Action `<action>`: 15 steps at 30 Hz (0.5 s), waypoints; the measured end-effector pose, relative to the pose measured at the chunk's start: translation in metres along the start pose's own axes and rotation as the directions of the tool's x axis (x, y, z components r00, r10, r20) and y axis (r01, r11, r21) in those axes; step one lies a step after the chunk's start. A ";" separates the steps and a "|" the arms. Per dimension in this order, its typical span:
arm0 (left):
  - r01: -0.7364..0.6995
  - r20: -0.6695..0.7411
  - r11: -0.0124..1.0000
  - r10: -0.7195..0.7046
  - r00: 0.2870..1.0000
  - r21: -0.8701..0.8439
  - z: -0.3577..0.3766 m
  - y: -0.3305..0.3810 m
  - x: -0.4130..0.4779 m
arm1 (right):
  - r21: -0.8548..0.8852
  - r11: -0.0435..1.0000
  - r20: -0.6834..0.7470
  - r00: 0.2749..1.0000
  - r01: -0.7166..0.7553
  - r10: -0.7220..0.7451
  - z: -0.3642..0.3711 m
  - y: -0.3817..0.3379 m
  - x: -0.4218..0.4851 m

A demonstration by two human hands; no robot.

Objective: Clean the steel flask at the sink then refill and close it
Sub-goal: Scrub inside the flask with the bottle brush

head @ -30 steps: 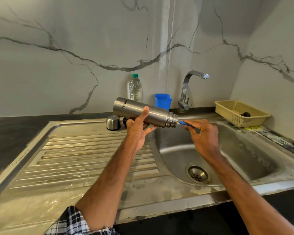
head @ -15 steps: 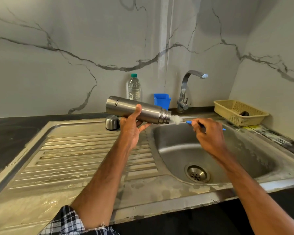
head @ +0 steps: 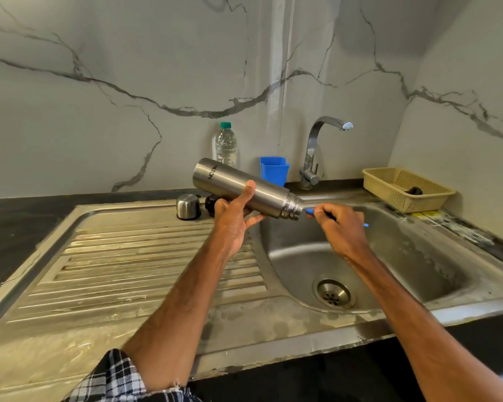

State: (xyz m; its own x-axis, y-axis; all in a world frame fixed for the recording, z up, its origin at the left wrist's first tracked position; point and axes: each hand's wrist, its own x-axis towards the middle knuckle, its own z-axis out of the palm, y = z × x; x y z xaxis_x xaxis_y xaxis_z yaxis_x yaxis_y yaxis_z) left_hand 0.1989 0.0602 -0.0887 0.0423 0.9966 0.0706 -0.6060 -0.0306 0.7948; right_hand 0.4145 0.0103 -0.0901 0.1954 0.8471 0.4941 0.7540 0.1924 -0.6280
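You're scrubbing: your left hand [head: 232, 224] grips the tilted steel flask [head: 244, 187], and your right hand [head: 340, 227] pinches the blue brush [head: 309, 210] at its mouth. The next move probably calls for rinsing.

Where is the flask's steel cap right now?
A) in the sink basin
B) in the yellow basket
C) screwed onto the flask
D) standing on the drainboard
D: the steel cap stands on the drainboard, apart from the flask the left hand holds.
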 end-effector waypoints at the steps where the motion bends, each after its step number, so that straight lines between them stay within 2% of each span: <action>1: -0.008 0.016 1.000 0.007 1.000 0.019 0.001 0.001 0.001 | 0.018 1.000 0.013 1.000 -0.005 0.005 -0.001 0.001 0.000; 4: -0.042 -0.001 0.999 0.042 0.999 -0.005 -0.003 0.010 0.008 | 0.109 0.993 0.020 0.999 -0.051 0.049 -0.018 0.014 0.006; 6: -0.042 -0.026 0.998 0.041 0.999 -0.035 -0.006 0.009 0.011 | 0.111 0.992 0.015 0.998 -0.061 0.060 -0.023 0.020 0.007; 10: -0.024 0.042 1.000 0.023 0.999 0.011 0.003 -0.004 0.001 | 0.069 0.996 0.042 0.998 -0.050 0.047 -0.007 0.005 0.002; 15: -0.064 0.064 0.997 0.061 0.996 0.049 0.005 0.002 0.002 | 0.156 0.987 0.107 0.994 -0.023 0.006 -0.007 0.001 -0.002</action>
State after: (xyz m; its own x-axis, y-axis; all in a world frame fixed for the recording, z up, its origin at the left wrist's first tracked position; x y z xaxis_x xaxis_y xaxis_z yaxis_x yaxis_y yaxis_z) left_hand 0.2016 0.0613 -0.0838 0.0564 0.9860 0.1571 -0.5674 -0.0978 0.8176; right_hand 0.4187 0.0058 -0.0873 0.1318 0.8965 0.4230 0.6423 0.2478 -0.7253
